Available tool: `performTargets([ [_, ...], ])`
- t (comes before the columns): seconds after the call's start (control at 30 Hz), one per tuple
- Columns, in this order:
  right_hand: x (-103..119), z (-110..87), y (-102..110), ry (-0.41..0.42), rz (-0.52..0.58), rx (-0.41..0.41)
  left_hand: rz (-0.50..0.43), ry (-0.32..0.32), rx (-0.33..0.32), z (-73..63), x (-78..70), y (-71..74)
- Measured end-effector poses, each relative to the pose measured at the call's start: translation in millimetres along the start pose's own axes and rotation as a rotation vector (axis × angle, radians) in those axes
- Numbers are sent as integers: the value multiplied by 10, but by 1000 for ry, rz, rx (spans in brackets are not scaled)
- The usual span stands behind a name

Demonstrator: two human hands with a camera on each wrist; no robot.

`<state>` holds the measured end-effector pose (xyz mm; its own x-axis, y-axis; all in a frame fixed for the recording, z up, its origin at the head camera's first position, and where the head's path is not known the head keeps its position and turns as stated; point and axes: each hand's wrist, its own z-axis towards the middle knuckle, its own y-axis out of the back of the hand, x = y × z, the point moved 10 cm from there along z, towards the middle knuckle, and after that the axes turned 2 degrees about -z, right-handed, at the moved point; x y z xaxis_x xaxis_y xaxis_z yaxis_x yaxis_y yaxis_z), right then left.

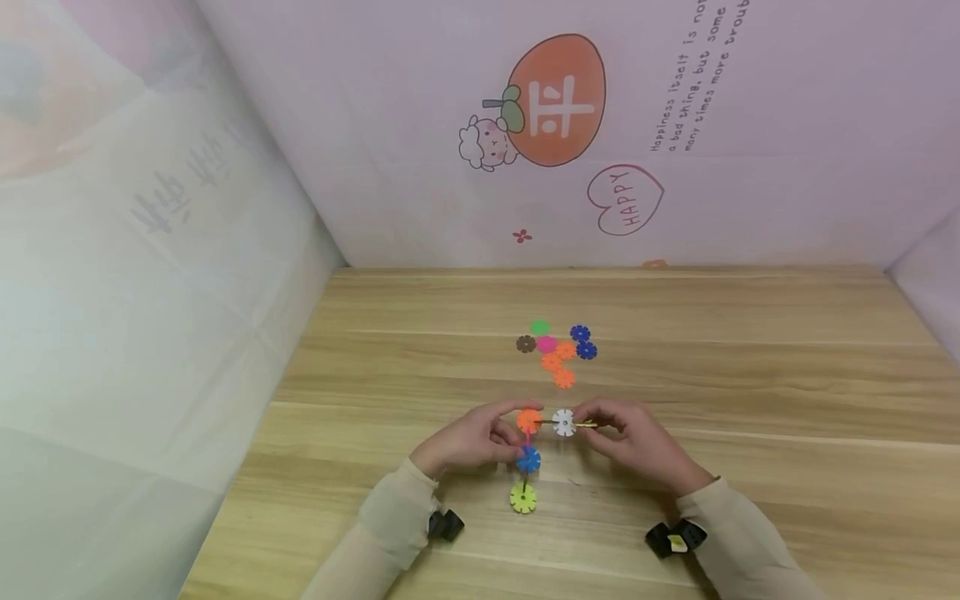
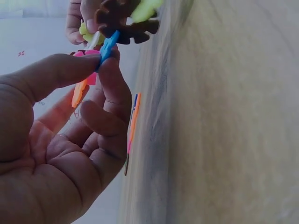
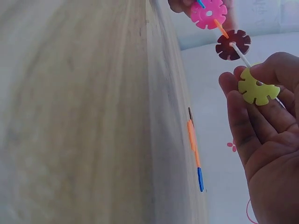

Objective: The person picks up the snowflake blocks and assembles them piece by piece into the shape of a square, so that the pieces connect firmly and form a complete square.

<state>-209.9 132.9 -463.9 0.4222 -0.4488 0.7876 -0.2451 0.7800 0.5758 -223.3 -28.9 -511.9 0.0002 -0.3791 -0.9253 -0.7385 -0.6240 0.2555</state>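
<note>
Both hands hold one joined chain of notched plastic discs above the table. My left hand point(image 1: 480, 437) pinches the blue disc point(image 2: 108, 46) between thumb and index finger, near an orange disc point(image 1: 528, 421). A pink disc point(image 3: 209, 13) links the blue and orange ones. Below the blue disc hang a brown disc point(image 2: 122, 23) and a yellow-green disc point(image 1: 522, 499). At the chain's other end my right hand point(image 1: 633, 433) pinches a yellow disc point(image 3: 257, 88) slotted to the white disc point(image 1: 564, 423). Another brown disc point(image 3: 233, 45) sits between the white and orange ones.
Loose discs lie on the wooden table point(image 1: 375, 375) beyond the hands: green point(image 1: 540, 327), brown point(image 1: 526, 344), pink point(image 1: 547, 344), several orange point(image 1: 564, 379) and two dark blue point(image 1: 587, 351). A printed cloth wall point(image 1: 420, 208) stands along the table's back edge.
</note>
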Motion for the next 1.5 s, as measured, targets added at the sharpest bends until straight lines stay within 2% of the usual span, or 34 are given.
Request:
performTargets([
  [0.3, -24, -7, -20, -20, -15, -1, 31, -16, -29, -26, -40, 29],
  [0.63, -1, -5, -38, -4, -28, 3, 31, -6, -69, -20, -4, 51],
  [0.8, -1, -5, -37, -24, -32, 7, 36, -10, -64, -18, -5, 48],
  [1.0, -19, -21, -44, -32, -26, 11, 79, 14, -42, -28, 25, 58],
  [1.13, -13, -18, -43, -27, -27, 6, 127, 42, -60, -17, 39, 95],
  [1.33, 8, -17, -64, -18, -20, 15, 139, 51, -95, -17, -30, 148],
  [1.5, 32, -11, -91, 6, 3, 17, 226, 23, -97, 47, -155, 164],
])
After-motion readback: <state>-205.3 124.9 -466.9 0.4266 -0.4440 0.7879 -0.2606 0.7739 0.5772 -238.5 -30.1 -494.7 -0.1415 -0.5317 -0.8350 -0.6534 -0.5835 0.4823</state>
